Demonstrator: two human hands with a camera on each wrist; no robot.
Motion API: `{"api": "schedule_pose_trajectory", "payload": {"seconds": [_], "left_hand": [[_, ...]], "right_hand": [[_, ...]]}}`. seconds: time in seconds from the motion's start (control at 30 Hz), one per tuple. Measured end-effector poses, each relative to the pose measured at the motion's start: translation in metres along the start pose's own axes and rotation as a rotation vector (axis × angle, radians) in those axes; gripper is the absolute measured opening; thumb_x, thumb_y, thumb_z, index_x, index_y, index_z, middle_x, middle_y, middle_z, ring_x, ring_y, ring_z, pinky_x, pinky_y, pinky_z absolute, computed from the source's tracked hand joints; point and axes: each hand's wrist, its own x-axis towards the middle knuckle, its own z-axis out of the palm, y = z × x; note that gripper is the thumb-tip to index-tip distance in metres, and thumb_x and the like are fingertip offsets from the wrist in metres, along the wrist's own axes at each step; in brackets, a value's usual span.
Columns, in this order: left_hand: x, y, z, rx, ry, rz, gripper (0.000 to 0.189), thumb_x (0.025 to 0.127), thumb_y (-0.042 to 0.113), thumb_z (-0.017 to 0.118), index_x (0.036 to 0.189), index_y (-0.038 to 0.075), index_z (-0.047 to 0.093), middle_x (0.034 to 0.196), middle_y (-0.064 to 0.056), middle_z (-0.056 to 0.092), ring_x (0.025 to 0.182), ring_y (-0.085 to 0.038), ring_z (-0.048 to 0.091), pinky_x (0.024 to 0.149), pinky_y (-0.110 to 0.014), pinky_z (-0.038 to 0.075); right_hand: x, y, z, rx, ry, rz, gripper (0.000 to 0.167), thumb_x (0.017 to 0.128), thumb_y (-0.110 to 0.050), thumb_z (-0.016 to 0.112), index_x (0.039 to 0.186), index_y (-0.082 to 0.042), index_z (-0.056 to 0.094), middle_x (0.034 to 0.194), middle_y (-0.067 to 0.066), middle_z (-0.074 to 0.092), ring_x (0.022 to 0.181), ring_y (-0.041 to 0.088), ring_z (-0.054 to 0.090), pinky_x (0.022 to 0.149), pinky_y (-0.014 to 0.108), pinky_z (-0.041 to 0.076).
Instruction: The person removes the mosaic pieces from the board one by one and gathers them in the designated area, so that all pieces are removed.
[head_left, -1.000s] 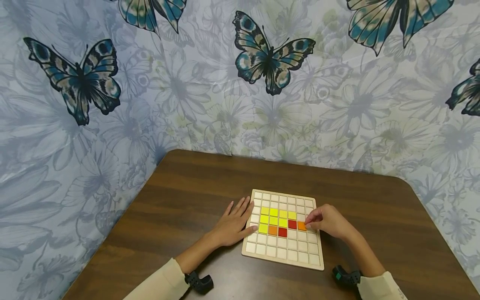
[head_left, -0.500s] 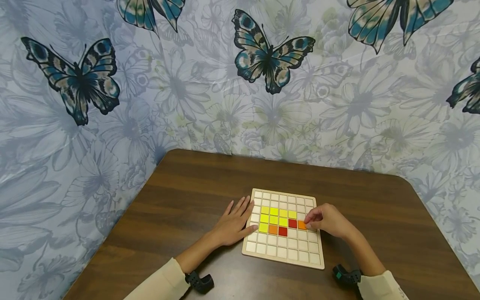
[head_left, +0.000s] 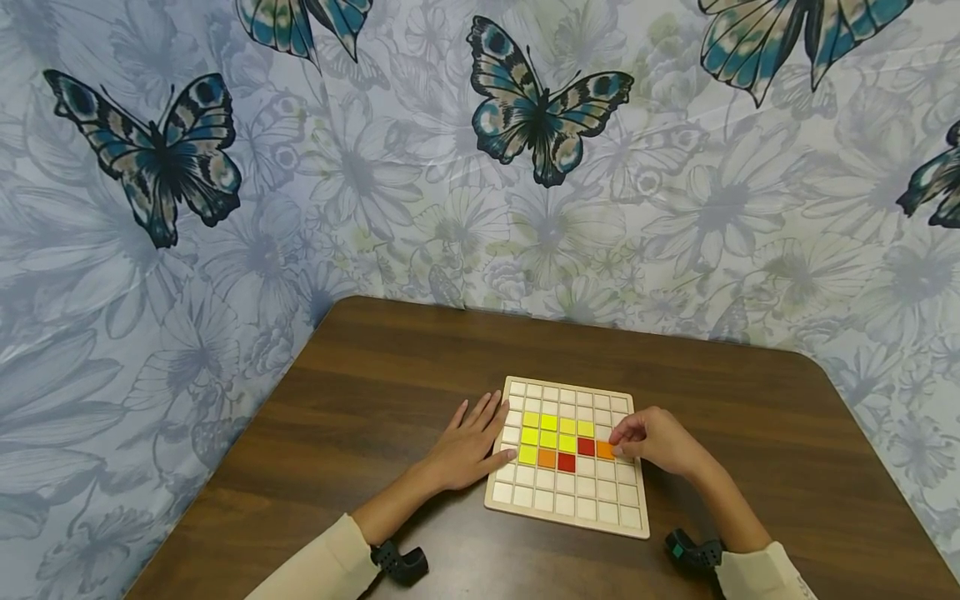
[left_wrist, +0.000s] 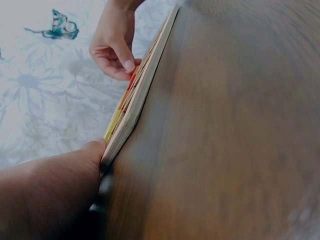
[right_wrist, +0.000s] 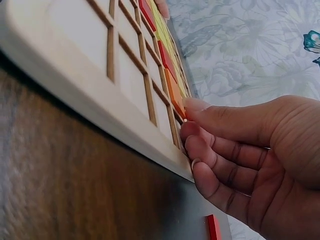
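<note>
A square wooden grid board (head_left: 566,507) lies on the table, its cells mostly pale. Several yellow tiles (head_left: 549,422) sit in it, with two red tiles (head_left: 586,447), an orange tile (head_left: 547,458) and a brighter orange tile (head_left: 604,450). My left hand (head_left: 463,454) rests with spread, straight fingers at the board's left edge, the thumb over its rim. At the right side, my right hand (head_left: 660,442) pinches the brighter orange tile's edge; thumb and curled fingers meet there in the right wrist view. Its fingertips partly hide the nearby cells.
A brown wooden table (head_left: 390,358) carries the board and meets a wall covering with butterflies (head_left: 543,117) behind. Another red piece (right_wrist: 213,227) shows below the right hand in the right wrist view. Black devices (head_left: 399,564) are strapped to both wrists.
The view shifts very slightly. Both hands, the board and the tiles keep their places.
</note>
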Motion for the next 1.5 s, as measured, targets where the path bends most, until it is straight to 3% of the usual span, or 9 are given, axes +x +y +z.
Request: {"api": "schedule_pose_trajectory", "payload": {"seconds": [0.53, 1.1, 1.5], "left_hand": [[-0.0003, -0.0004, 0.0007, -0.001, 0.015, 0.01, 0.08, 0.106, 0.058, 0.037, 0.163, 0.006, 0.017, 0.169, -0.016, 0.01, 0.156, -0.031, 0.01, 0.121, -0.059, 0.008], [-0.0002, -0.0001, 0.001, 0.01, -0.001, -0.003, 0.082, 0.105, 0.061, 0.035, 0.163, 0.007, 0.013, 0.17, -0.015, 0.007, 0.157, -0.029, 0.006, 0.122, -0.058, 0.005], [-0.0003, -0.0001, 0.0003, 0.005, 0.002, 0.002, 0.081, 0.105, 0.059, 0.036, 0.163, 0.007, 0.015, 0.169, -0.015, 0.008, 0.156, -0.03, 0.008, 0.121, -0.058, 0.007]], "right_hand": [[-0.0005, -0.0021, 0.0018, -0.006, 0.079, 0.018, 0.004, 0.087, -0.011, 0.081, 0.086, -0.008, 0.078, 0.076, -0.003, 0.07, 0.061, 0.009, 0.052, 0.055, 0.024, 0.045], [-0.0008, -0.0052, 0.0017, 0.016, 0.064, 0.015, 0.004, 0.087, -0.01, 0.08, 0.086, -0.008, 0.077, 0.075, -0.001, 0.071, 0.06, 0.01, 0.053, 0.054, 0.025, 0.044], [-0.001, -0.0044, 0.0027, 0.069, 0.056, -0.002, 0.004, 0.088, -0.007, 0.078, 0.091, -0.005, 0.078, 0.08, 0.002, 0.074, 0.067, 0.017, 0.064, 0.059, 0.026, 0.051]]}}
